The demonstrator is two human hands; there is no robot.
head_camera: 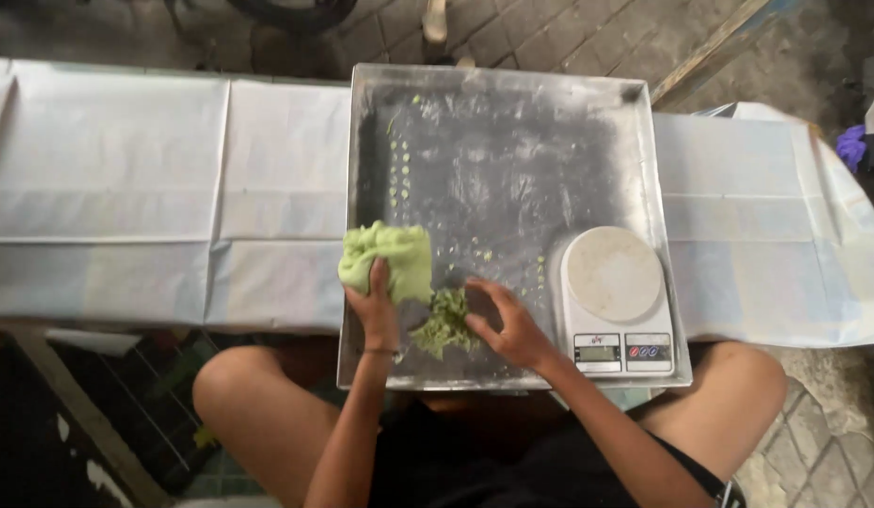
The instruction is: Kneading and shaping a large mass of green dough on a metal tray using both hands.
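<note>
Dough lump (pixel 388 261) pale green, gripped by left hand (pixel 376 310); right hand (pixel 512 325) half-open over crumbs (pixel 444 325).

Tabletop (pixel 127 188) under a white cloth (pixel 268 141); I see a square metal tray (pixel 512 141) resting directly on it.

Left hand (pixel 376 310) clenched, right hand (pixel 512 325) spread.

Dull floured metal tray (pixel 644 169) (smudged)
</note>
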